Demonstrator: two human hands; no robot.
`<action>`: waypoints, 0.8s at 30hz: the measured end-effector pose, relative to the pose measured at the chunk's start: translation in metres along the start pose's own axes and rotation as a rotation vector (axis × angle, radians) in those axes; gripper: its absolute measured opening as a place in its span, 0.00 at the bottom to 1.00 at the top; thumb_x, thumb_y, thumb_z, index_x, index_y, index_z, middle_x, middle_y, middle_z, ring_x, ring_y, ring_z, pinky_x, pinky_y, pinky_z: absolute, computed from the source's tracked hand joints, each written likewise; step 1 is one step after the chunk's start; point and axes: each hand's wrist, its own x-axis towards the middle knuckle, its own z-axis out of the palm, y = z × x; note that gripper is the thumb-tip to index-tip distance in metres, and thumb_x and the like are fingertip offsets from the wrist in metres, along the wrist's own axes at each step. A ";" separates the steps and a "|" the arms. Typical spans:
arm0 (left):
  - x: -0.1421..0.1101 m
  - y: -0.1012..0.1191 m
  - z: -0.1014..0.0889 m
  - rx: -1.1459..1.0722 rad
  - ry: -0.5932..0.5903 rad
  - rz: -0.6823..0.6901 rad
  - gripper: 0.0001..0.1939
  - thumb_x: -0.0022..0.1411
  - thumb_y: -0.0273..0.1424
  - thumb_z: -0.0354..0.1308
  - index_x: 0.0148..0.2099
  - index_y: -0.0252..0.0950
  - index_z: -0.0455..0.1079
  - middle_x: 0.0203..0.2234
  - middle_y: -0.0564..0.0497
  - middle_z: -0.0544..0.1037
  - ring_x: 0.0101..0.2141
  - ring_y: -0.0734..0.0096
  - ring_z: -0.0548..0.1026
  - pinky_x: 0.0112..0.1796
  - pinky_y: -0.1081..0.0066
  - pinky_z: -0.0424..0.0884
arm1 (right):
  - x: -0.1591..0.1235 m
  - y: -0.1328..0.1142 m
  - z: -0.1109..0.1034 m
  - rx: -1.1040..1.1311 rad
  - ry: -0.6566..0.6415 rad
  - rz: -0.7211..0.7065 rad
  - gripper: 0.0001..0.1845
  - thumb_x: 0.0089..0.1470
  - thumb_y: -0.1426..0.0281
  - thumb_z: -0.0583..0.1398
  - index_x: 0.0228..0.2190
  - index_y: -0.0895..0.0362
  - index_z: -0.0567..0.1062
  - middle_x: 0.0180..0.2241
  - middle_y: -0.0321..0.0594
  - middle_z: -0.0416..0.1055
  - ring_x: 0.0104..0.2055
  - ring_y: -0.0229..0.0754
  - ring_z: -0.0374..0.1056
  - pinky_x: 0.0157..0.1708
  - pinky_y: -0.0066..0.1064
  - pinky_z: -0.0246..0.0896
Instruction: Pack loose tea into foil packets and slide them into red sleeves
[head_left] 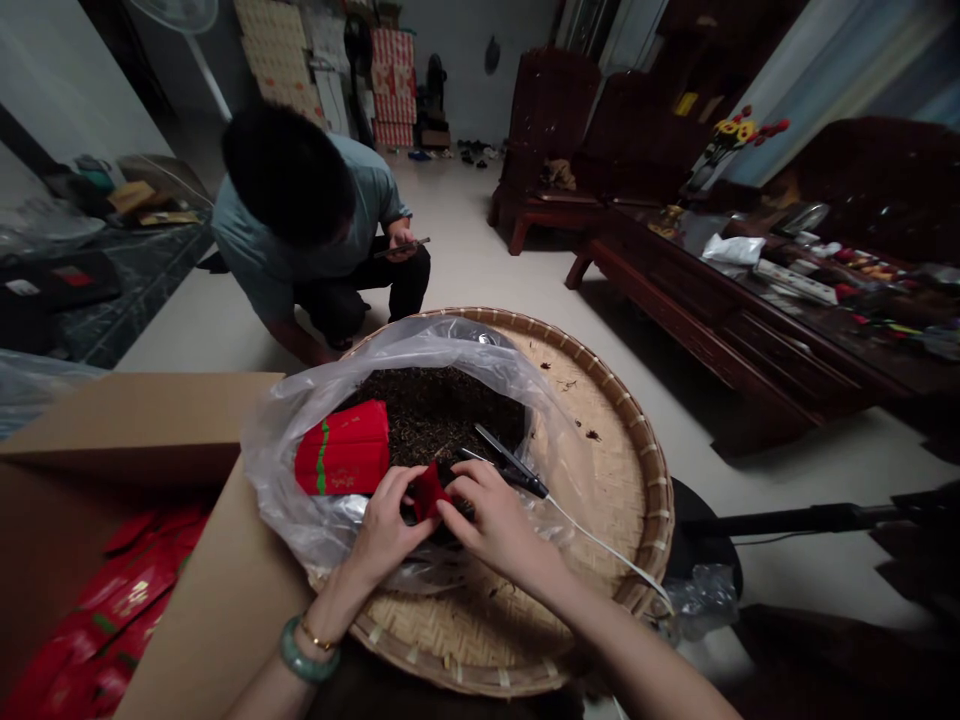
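Between my two hands is a small red packet [430, 490], pinched by its edges. My left hand [386, 520] closes on its left side, and my right hand [487, 510] grips the right side. Both are above a clear plastic bag [281, 440] full of dark, dry leaves that look like tea [442, 405]. A stack of red packets with a green stripe [345, 447] lies on the leaves, left of my hands. Just beyond my right hand rests a black hand-held sealer or tong-like tool [514, 465] with a white cord. The bag sits on a round woven bamboo tray [622, 480].
At left stands an open cardboard box [217, 580] with many red packets [127, 600]. A person [300, 210] crouches beyond the tray, holding a phone [403, 247]. A dark wooden table [720, 330] covered with items is at right. A black pole [795, 520] juts in from the right.
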 end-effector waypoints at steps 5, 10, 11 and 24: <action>0.000 0.002 -0.001 0.015 0.000 -0.013 0.22 0.54 0.27 0.58 0.51 0.39 0.62 0.40 0.49 0.69 0.33 0.70 0.72 0.32 0.70 0.74 | 0.000 -0.001 -0.001 0.031 0.011 0.011 0.04 0.54 0.72 0.57 0.30 0.57 0.72 0.41 0.45 0.69 0.43 0.43 0.66 0.42 0.35 0.64; 0.001 0.003 -0.002 0.008 0.006 0.003 0.23 0.52 0.27 0.59 0.51 0.39 0.62 0.40 0.48 0.69 0.35 0.67 0.73 0.31 0.70 0.74 | -0.001 0.001 -0.003 0.013 -0.007 0.006 0.04 0.52 0.70 0.61 0.32 0.57 0.73 0.43 0.46 0.69 0.45 0.45 0.65 0.43 0.36 0.64; 0.002 0.003 -0.002 0.008 0.004 0.002 0.23 0.52 0.27 0.59 0.51 0.39 0.62 0.40 0.48 0.69 0.35 0.67 0.73 0.31 0.70 0.74 | -0.001 0.001 -0.004 0.004 -0.012 -0.003 0.04 0.52 0.69 0.61 0.32 0.57 0.73 0.43 0.46 0.68 0.45 0.45 0.64 0.44 0.37 0.64; 0.001 -0.003 0.001 -0.036 -0.039 -0.030 0.21 0.52 0.30 0.61 0.49 0.37 0.64 0.38 0.48 0.69 0.36 0.67 0.71 0.34 0.68 0.72 | -0.001 0.007 -0.004 0.081 0.004 -0.071 0.05 0.58 0.71 0.55 0.30 0.57 0.68 0.43 0.45 0.65 0.47 0.44 0.60 0.48 0.38 0.62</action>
